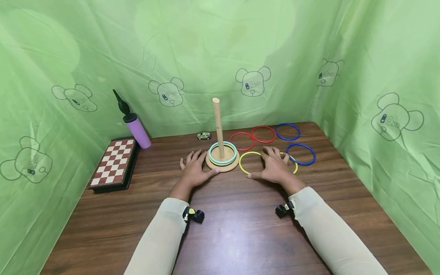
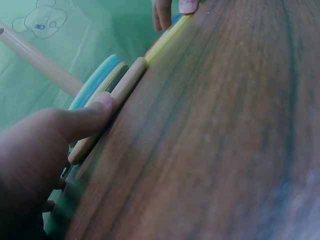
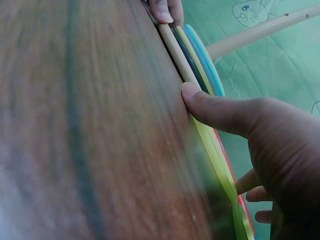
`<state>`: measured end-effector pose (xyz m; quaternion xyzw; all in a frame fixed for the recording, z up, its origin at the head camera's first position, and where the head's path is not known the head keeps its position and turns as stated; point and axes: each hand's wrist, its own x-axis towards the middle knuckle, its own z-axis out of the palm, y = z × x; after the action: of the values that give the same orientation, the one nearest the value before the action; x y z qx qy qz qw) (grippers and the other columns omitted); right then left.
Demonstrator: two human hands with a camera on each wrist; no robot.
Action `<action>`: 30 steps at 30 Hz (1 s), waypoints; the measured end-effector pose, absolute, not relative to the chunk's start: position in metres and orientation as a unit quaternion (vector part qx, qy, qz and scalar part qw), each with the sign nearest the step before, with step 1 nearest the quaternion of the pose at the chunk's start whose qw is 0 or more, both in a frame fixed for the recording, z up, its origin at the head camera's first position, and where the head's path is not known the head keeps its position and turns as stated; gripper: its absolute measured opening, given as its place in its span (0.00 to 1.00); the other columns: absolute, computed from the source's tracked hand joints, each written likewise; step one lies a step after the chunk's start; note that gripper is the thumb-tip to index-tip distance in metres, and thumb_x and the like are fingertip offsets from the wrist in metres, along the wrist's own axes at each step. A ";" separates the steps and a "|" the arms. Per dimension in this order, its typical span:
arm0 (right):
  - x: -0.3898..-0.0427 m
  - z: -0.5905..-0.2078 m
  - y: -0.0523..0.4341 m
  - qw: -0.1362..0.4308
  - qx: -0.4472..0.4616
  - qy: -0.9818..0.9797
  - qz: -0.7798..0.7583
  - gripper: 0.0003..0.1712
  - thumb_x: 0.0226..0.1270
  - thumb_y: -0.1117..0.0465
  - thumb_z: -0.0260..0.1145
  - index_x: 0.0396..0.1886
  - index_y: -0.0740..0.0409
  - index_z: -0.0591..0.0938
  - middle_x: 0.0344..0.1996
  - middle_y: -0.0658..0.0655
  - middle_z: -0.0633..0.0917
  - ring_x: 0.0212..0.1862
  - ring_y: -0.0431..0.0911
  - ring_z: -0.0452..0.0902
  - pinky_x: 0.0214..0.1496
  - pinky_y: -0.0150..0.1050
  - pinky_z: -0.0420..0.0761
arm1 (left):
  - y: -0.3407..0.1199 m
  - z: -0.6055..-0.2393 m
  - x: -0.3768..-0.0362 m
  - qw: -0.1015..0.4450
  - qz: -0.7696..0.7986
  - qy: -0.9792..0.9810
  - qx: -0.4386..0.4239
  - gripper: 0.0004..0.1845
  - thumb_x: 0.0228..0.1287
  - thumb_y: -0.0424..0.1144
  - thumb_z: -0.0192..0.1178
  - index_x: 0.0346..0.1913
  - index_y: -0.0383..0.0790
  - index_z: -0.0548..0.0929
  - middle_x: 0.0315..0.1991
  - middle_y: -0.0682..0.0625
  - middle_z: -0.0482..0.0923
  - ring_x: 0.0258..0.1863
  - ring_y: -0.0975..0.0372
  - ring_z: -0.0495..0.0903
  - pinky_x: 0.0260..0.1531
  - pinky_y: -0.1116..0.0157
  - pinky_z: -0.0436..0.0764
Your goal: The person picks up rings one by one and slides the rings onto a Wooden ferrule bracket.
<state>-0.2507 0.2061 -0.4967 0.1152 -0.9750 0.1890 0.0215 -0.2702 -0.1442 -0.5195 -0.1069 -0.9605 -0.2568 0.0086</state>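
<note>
A wooden peg stand [image 1: 222, 163] stands mid-table with a teal ring [image 1: 222, 157] and a yellowish ring stacked round its peg [image 1: 217, 126]. My left hand [image 1: 194, 170] lies flat on the table just left of the stand, fingers straight, thumb tip against the base [image 2: 127, 82]. My right hand [image 1: 275, 166] lies flat to the right, palm down over a yellow ring [image 1: 248, 162], its thumb at that ring's edge [image 3: 215, 160]. A second yellow ring [image 1: 295, 167] shows partly from under this hand. Neither hand holds anything.
Two red rings [image 1: 241, 140] [image 1: 263, 134] and two blue rings [image 1: 288, 131] [image 1: 300, 154] lie behind and right of the stand. A small toy car [image 1: 204, 135] sits behind it. A chessboard [image 1: 115, 164] and a purple pump [image 1: 137, 130] stand at the left. Green curtains enclose the table.
</note>
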 end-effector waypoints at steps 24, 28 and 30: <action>-0.253 -0.498 0.203 0.070 0.101 -0.964 0.237 0.63 0.42 0.28 0.85 0.66 0.70 0.77 0.81 0.66 0.63 0.86 0.63 0.48 0.78 0.78 0.45 | -0.144 -0.519 -0.270 0.012 -0.250 -0.962 -0.105 0.56 0.60 0.77 0.69 0.87 0.55 0.65 0.87 0.40 0.58 0.88 0.38 0.48 0.78 0.22 0.37; -0.254 -0.496 0.202 0.088 0.095 -0.960 0.246 0.62 0.41 0.31 0.86 0.65 0.71 0.78 0.80 0.67 0.64 0.86 0.64 0.47 0.78 0.78 0.46 | -0.143 -0.518 -0.270 0.011 -0.249 -0.963 -0.105 0.56 0.60 0.76 0.69 0.86 0.54 0.65 0.87 0.40 0.58 0.88 0.38 0.49 0.78 0.21 0.37; -0.254 -0.493 0.202 0.104 0.091 -0.958 0.253 0.62 0.40 0.32 0.86 0.65 0.72 0.78 0.80 0.68 0.64 0.86 0.64 0.48 0.78 0.77 0.46 | -0.143 -0.518 -0.269 0.015 -0.248 -0.963 -0.107 0.56 0.60 0.76 0.69 0.86 0.55 0.65 0.87 0.40 0.59 0.88 0.38 0.49 0.78 0.22 0.38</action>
<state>-0.2543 0.2022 -0.4934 0.0906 -0.9575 0.2534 0.1037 -0.2695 -0.1431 -0.5175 -0.1066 -0.9627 -0.2481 0.0154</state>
